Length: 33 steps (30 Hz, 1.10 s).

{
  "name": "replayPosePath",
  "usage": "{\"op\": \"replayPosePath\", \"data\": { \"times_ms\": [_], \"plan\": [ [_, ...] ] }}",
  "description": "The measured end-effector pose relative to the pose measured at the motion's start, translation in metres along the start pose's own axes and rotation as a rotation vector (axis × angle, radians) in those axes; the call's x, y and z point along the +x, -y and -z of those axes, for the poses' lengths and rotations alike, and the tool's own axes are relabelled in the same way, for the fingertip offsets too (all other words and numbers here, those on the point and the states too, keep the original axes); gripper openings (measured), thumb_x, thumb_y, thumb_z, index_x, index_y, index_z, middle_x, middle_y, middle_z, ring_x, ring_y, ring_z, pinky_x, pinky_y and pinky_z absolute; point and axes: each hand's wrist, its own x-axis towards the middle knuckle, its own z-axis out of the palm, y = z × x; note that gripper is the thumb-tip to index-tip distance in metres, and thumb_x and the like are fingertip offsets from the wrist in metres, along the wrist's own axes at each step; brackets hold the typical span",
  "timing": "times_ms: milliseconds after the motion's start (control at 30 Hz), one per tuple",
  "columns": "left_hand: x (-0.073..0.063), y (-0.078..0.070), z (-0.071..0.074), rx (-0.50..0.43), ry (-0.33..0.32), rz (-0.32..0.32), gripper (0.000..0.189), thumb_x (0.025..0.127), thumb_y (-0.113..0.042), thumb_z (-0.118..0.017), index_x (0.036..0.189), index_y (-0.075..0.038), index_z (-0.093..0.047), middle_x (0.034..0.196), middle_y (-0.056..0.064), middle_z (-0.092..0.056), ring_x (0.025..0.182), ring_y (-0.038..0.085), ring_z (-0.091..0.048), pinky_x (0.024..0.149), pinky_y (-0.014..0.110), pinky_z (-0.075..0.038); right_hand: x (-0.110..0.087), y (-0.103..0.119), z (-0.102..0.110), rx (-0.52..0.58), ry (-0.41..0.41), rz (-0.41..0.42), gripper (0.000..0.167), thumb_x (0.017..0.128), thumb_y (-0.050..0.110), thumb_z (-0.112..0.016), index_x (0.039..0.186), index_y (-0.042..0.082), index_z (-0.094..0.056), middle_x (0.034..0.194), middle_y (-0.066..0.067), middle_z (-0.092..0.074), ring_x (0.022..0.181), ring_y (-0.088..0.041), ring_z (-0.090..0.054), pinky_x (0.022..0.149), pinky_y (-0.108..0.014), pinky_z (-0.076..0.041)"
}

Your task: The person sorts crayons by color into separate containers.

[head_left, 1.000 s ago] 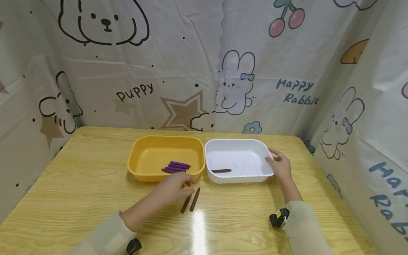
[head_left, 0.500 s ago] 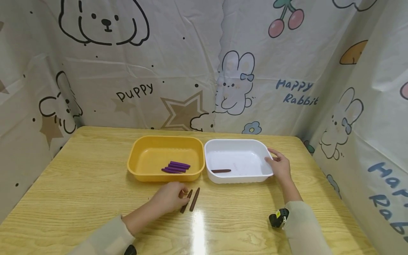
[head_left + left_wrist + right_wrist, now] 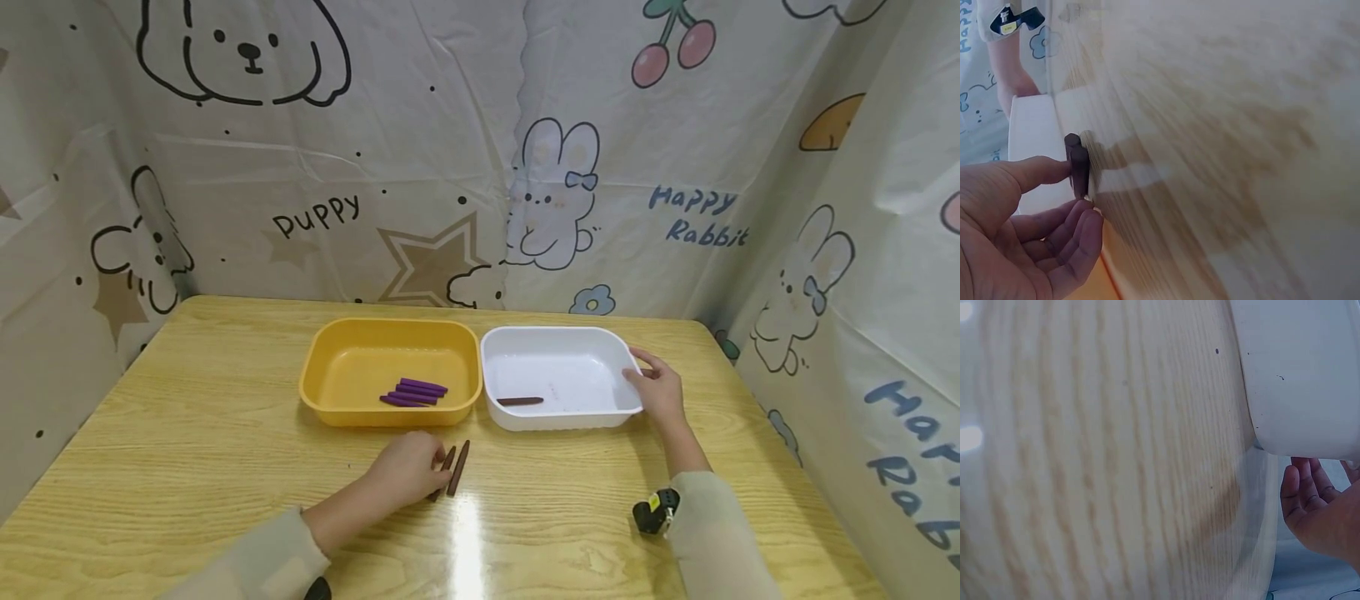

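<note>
My left hand (image 3: 408, 468) is low over the table in front of the yellow basin (image 3: 390, 417), pinching a brown crayon (image 3: 450, 457) between thumb and fingertips. A second brown crayon (image 3: 459, 468) lies just to its right, nearly parallel. From the left wrist, the thumb (image 3: 1044, 172) presses on the side of the crayons and curled fingers sit at their far end. My right hand (image 3: 660, 393) grips the right rim of the white basin (image 3: 566, 419), thumb over the edge and fingers outside. One brown crayon (image 3: 521, 402) lies in that basin; several purple crayons (image 3: 412, 393) lie in the yellow one.
The two basins stand side by side towards the back of the wooden table (image 3: 555, 517). A printed cloth (image 3: 330, 167) hangs behind the table and along its sides. Black wrist cameras sit by both sleeves.
My left hand came down from the yellow basin's front edge to the brown crayons and closed its fingertips on the left one, tipping it slightly rightward. My right hand stays on the white basin.
</note>
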Motion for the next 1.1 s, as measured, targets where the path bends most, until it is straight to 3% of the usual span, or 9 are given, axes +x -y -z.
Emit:
{"op": "replayPosePath", "data": {
  "times_ms": [233,500,767,1100],
  "plan": [
    [-0.001,-0.008,0.000,0.019,-0.007,-0.003,0.012,0.074,-0.006,-0.066,0.065,-0.008,-0.058,0.063,0.001,-0.054,0.056,0.014,-0.044,0.048,0.026,-0.036,0.001,-0.001,0.000,0.005,-0.006,-0.011,0.047,0.093,0.021,-0.055,0.139,0.020,-0.045,0.132,-0.017,-0.049,0.112,-0.028,-0.054,0.085,-0.032,-0.056],
    [0.000,-0.008,0.003,0.025,0.007,0.022,0.013,0.073,-0.005,-0.065,0.064,-0.009,-0.057,0.063,0.000,-0.052,0.056,0.014,-0.044,0.048,0.026,-0.036,0.001,-0.001,0.000,0.003,-0.007,0.007,0.047,0.094,0.021,-0.054,0.139,0.019,-0.045,0.132,-0.019,-0.048,0.113,-0.029,-0.054,0.087,-0.033,-0.055],
    [0.003,-0.003,0.014,-0.037,-0.017,0.009,0.003,0.075,-0.006,-0.069,0.074,-0.006,-0.065,0.069,0.001,-0.056,0.062,0.014,-0.047,0.052,0.026,-0.040,0.002,0.000,-0.001,0.004,-0.015,-0.001,0.047,0.094,0.022,-0.055,0.140,0.020,-0.045,0.134,-0.019,-0.047,0.116,-0.032,-0.053,0.093,-0.039,-0.052],
    [0.011,-0.014,0.039,-0.071,0.015,0.037,0.008,0.077,-0.006,-0.066,0.085,-0.008,-0.067,0.073,0.000,-0.056,0.067,0.015,-0.048,0.056,0.025,-0.041,0.001,-0.001,0.000,0.008,-0.001,0.018,0.047,0.092,0.019,-0.056,0.138,0.018,-0.047,0.127,-0.020,-0.051,0.105,-0.026,-0.057,0.080,-0.030,-0.057]
  ]
}}
